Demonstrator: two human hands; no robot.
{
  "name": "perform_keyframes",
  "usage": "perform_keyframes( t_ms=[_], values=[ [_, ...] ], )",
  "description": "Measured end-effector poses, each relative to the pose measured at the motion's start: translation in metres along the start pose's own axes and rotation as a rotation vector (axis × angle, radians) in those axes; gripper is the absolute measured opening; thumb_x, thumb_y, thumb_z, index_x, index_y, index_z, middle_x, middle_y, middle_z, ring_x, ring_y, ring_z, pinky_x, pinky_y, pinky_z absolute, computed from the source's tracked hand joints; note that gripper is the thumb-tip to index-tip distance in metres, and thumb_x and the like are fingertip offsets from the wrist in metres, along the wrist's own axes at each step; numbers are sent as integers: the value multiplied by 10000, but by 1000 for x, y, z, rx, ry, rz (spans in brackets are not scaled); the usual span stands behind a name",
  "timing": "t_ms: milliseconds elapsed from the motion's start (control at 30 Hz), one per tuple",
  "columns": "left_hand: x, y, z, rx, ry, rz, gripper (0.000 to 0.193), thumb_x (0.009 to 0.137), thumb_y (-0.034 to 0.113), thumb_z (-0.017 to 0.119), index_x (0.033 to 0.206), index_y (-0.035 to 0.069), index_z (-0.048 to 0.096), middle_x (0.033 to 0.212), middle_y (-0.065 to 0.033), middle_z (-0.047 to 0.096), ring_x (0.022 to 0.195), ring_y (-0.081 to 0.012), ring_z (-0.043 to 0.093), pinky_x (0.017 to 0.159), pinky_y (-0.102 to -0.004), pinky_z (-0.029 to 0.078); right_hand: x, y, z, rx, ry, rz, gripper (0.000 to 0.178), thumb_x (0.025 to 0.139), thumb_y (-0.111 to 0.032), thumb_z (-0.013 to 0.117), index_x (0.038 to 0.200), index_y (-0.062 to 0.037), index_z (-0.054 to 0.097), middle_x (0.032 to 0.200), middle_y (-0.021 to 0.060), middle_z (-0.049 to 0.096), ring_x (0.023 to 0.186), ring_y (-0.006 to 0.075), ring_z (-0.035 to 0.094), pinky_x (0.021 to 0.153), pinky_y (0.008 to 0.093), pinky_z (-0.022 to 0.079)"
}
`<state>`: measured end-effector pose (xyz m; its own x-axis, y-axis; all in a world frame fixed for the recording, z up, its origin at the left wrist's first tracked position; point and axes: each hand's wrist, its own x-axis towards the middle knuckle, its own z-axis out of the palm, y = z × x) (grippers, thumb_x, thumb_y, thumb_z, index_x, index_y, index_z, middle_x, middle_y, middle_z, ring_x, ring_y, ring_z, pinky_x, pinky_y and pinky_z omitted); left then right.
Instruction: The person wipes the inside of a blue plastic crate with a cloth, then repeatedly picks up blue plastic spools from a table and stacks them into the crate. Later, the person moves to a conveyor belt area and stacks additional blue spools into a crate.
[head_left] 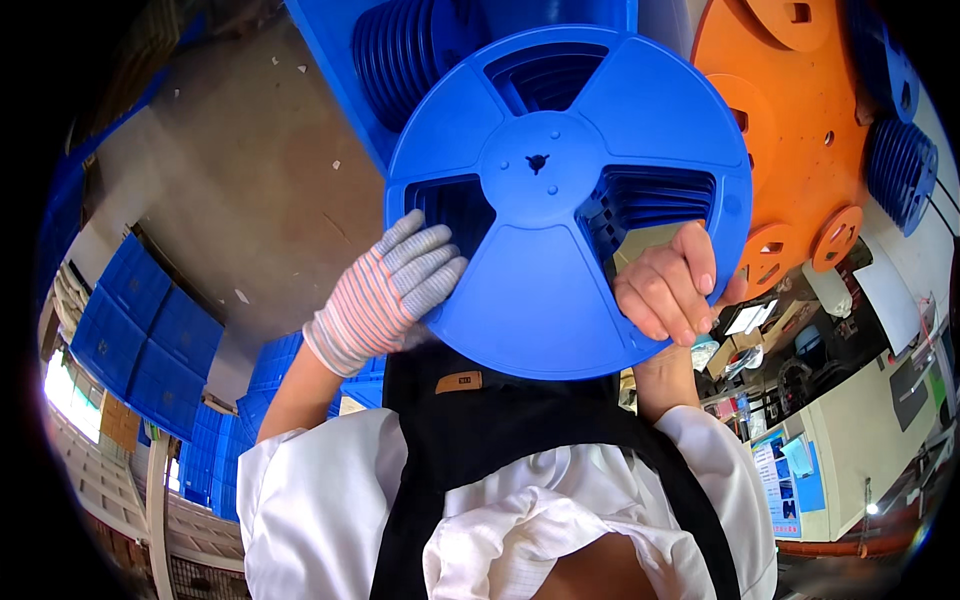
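Observation:
In front of my chest I hold a round blue plastic reel (540, 310), its flat face turned up toward me. It has three wedge-shaped openings and a small notched hole in its hub. My left hand (385, 290), in a grey and orange striped glove, grips the reel's left rim, fingers at the edge of the left opening. On the other side my bare right hand (665, 285) curls its fingers over the right rim at another opening. Both thumbs are mostly hidden by the reel. Through the openings, more stacked blue reel edges (660, 195) show.
Beyond the reel stands a blue bin (340, 75) with a row of blue reels (400, 60). An orange surface with round orange discs (765, 255) lies at the right, near more blue reels (900, 170). Blue crates (145, 335) are stacked at the left by the brown floor (260, 160).

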<state>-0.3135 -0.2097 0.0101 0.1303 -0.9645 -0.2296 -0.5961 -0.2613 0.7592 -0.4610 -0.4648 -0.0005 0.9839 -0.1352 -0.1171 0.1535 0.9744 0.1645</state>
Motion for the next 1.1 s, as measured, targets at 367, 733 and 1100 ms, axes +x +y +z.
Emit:
perform_keyframes(
  t_ms=[367,733,1100],
  values=[
    [-48,-3,-4,-1160,790,-837,235,945,203,600,1070,4,591,1019,-132,675,909,-261,673,850,-372,548,-8,19,16,-501,499,121,828,879,-575,575,1453,-32,325,1022,123,654,808,192,610,744,331,463],
    [-8,-84,46,-1484,832,-869,383,1001,279,485,1248,-13,464,1102,-174,637,1033,-277,633,820,-332,511,-23,32,41,-564,691,11,463,818,-370,689,1118,-71,502,674,41,533,549,137,475,583,301,408],
    [141,-243,134,-420,430,-1274,371,925,334,546,1129,25,571,989,-182,685,912,-321,668,809,-409,507,-26,25,30,-414,598,47,381,849,-397,680,950,-90,477,616,12,489,505,115,453,520,274,362]
  ],
)
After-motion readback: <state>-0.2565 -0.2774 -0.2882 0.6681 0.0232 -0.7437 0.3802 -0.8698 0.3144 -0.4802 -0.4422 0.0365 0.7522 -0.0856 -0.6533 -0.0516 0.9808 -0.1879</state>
